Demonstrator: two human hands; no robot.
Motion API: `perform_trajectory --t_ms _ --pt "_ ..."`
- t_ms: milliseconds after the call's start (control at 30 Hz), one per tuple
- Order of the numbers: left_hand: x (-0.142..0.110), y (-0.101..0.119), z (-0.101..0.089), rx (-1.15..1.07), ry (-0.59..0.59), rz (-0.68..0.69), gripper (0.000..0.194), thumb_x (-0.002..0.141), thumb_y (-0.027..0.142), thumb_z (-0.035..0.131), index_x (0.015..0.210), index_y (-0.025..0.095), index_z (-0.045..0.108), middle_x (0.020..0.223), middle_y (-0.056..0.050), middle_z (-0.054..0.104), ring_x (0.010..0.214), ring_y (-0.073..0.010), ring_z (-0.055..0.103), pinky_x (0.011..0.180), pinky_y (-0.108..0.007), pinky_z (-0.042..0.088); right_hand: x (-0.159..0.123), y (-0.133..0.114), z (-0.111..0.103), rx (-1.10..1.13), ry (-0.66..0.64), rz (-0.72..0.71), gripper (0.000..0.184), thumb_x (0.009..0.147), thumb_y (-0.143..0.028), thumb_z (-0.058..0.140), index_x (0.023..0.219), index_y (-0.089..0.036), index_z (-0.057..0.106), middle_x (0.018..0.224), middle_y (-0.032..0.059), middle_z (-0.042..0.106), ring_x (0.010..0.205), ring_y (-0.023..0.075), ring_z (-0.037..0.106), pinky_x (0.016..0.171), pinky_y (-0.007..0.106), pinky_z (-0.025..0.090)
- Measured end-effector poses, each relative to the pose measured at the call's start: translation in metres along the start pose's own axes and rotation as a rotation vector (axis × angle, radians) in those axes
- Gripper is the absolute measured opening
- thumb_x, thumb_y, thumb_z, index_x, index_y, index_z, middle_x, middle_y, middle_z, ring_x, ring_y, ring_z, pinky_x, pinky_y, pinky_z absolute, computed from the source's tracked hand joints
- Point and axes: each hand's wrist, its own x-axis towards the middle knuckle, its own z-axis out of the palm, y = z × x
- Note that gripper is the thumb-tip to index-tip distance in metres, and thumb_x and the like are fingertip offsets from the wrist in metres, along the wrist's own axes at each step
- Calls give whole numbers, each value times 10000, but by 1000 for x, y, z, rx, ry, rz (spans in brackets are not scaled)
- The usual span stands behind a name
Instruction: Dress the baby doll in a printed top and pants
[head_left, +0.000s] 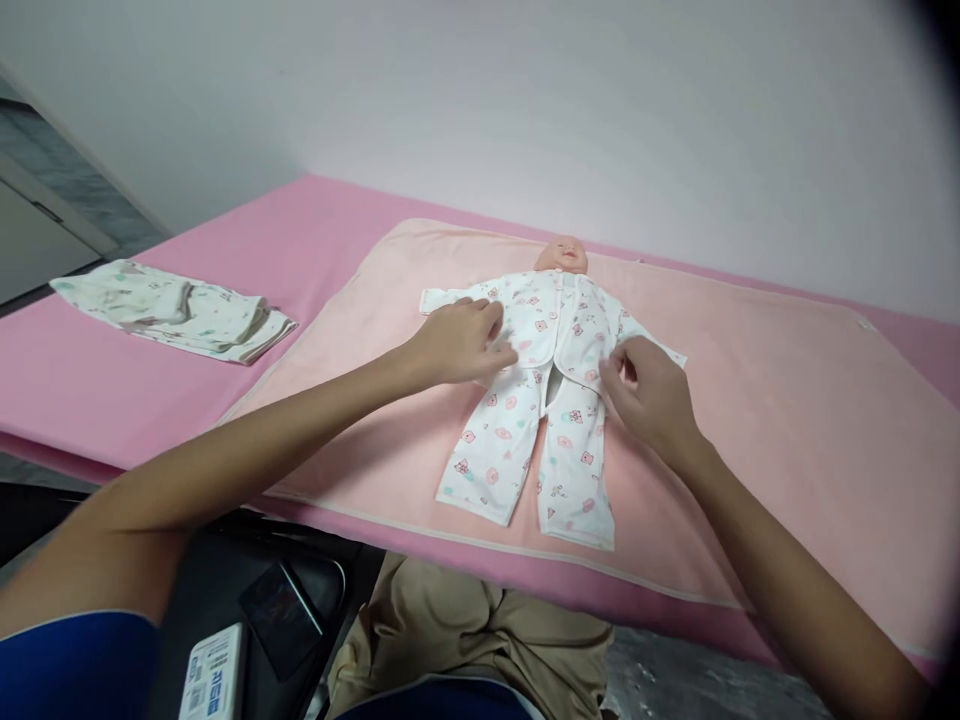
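Observation:
A baby doll (568, 255) lies on its back, dressed in a white printed baby jacket (536, 305) and matching trousers (574, 470). The jacket's front panels part at the lower hem, and a gap shows at the trousers' crotch. Over the jacket's left side in the view is my left hand (466, 342), thumb and fingers apart, nothing seen in it. My right hand (651, 390) is at the opposite side, its thumb and fingertips pinched at the jacket's hem. The doll's hands and feet are hidden by the clothes.
A peach blanket (772, 420) lies under the doll on a pink-covered table (330, 220) against a white wall. Folded printed baby clothes (180, 310) sit at the left. Below the table edge, a phone (281, 615) and white box (215, 675) rest on a black seat.

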Motion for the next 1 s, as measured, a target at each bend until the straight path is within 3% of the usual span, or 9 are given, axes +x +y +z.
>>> perform_trajectory --t_ms 100,167,300,400,467,633,767,900,1000 --pt "57 11 -2 -139 50 16 225 984 436 608 917 222 585 1033 -103 760 1023 -306 683 812 -406 486 54 -11 8 42 -40 119 291 1054 -461 623 871 -255 529 890 47 676 771 221 573 726 386 419" --pt "94 13 8 -230 47 -15 193 980 404 634 943 222 581 1082 -109 771 1048 -302 690 827 -405 491 83 -13 16 44 -158 216 377 1026 -524 671 814 -256 512 844 51 678 734 222 559 688 381 399" --pt "132 7 35 -376 -73 -31 225 938 400 705 979 225 569 1071 -103 758 963 -273 703 780 -383 498 106 -10 25 16 -303 288 473 968 -517 737 719 -252 436 733 30 610 683 204 494 636 360 333" --pt "132 4 37 -373 -73 -14 276 931 462 708 926 228 561 1006 -97 727 903 -267 681 734 -381 468 104 -3 23 80 -305 288 388 947 -382 719 711 -238 446 728 10 571 688 185 455 641 352 317" --pt "128 1 28 -360 -168 -27 364 930 542 704 837 225 549 896 -90 687 801 -253 651 678 -379 421 104 2 19 171 -333 302 359 929 -336 723 708 -229 461 737 2 540 698 172 432 648 346 310" --pt "120 -7 0 -345 -397 4 363 848 590 767 822 234 702 861 -83 704 743 -234 641 637 -359 399 109 16 17 511 -388 324 340 975 -483 770 805 -235 610 807 1 539 740 165 459 688 331 375" --pt "118 -10 -6 -331 -441 60 305 783 534 790 915 261 824 892 -81 754 816 -250 692 676 -341 465 108 17 20 492 -415 321 351 969 -555 809 865 -240 695 844 13 588 751 166 485 680 326 392" --pt "118 -7 -5 -332 -452 78 253 765 468 779 893 262 851 857 -84 747 816 -261 706 680 -347 492 104 17 13 490 -480 271 313 1003 -562 765 1027 -252 801 1045 60 718 905 205 603 773 355 479" --pt "119 -4 -2 -340 -436 57 221 751 428 799 877 256 858 830 -90 729 824 -273 712 694 -366 508 102 20 7 502 -525 221 321 964 -551 818 1114 -268 809 1050 52 710 920 195 597 820 363 502"
